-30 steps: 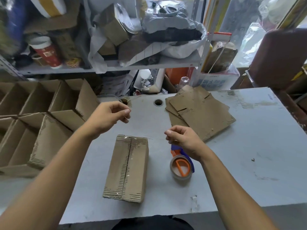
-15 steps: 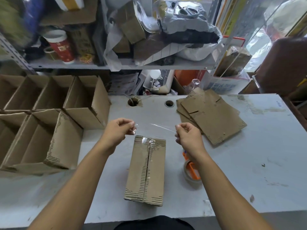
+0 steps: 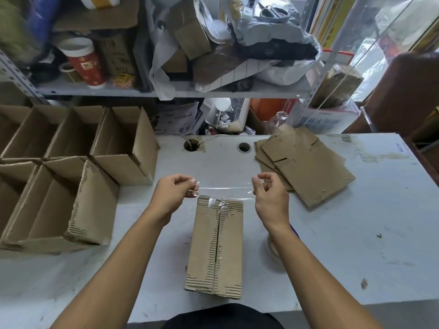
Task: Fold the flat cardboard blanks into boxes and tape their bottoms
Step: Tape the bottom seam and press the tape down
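Cardboard box (image 3: 216,245) bottom-up at table (image 3: 356,233) centre, seam up. Clear tape strip (image 3: 224,191) taut just above far end, pinched by L hand (image 3: 173,194) & R hand (image 3: 269,197) fingertips.

Folded boxes (image 3: 71,186) left — box (image 3: 217,245) centre — flat blanks (image 3: 306,167) right-rear.

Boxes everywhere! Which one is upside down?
The box between the arms, bottom seam facing up. The boxes at left show open insides.
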